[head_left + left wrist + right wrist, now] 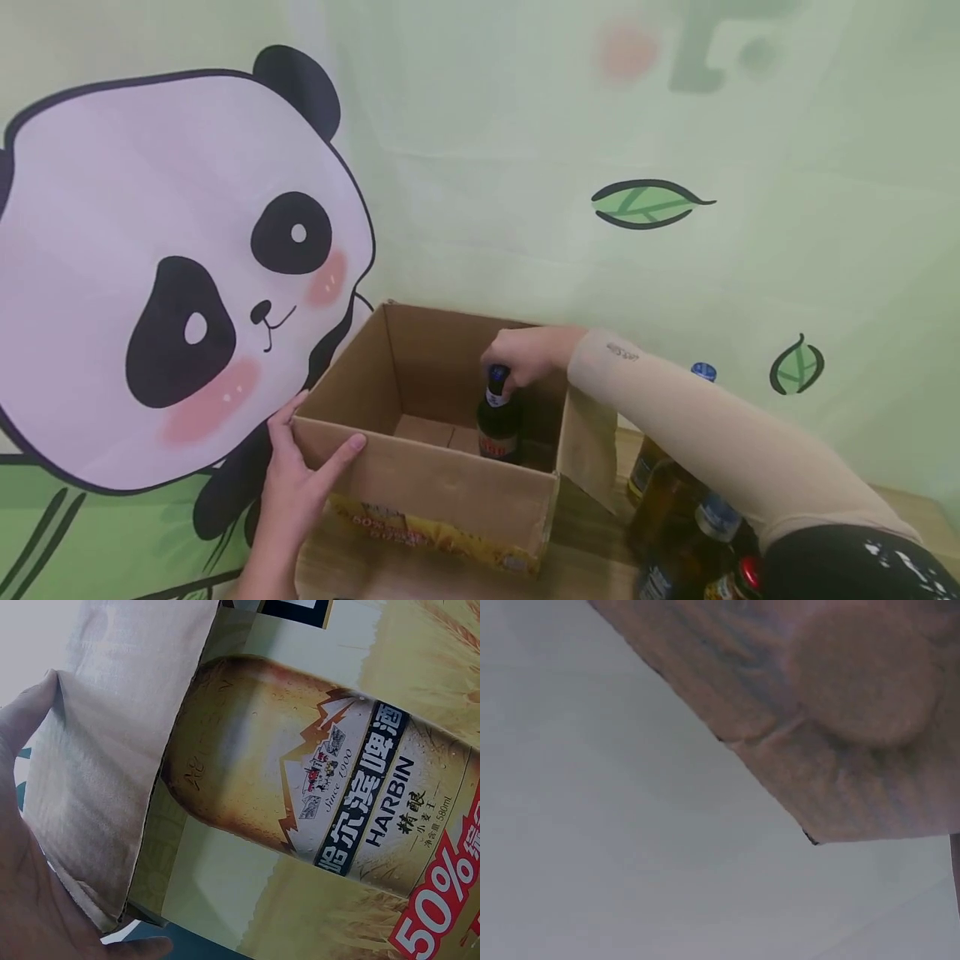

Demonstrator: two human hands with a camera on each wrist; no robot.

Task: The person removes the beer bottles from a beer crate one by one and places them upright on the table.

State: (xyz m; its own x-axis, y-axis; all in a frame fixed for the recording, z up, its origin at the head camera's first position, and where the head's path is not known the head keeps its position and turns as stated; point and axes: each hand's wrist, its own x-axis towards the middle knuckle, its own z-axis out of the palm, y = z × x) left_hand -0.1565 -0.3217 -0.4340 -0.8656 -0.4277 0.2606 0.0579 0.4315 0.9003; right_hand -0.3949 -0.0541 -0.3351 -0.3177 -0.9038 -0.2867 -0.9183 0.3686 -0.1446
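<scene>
An open cardboard box point(442, 492) stands on the table. At its near left corner my left hand point(300, 479) grips the folded-down wall, thumb over the near side. The left wrist view shows that hand's fingers around a bare cardboard flap point(112, 757), beside the box's printed beer picture point(300, 772). Inside the box, toward the right, a dark glass bottle point(498, 429) with a blue cap stands nearly upright. My right hand point(528, 354) holds it by the neck from above. The right wrist view shows only a brown cardboard flap point(780, 735) and pale wall.
Several bottles are grouped right of the box, partly under my right forearm: a blue-capped amber bottle point(645, 475), a dark bottle point(682, 550) and a red-capped one point(748, 575). A side flap point(588, 442) hangs outward on the right. A panda-printed cloth point(480, 167) rises behind the table.
</scene>
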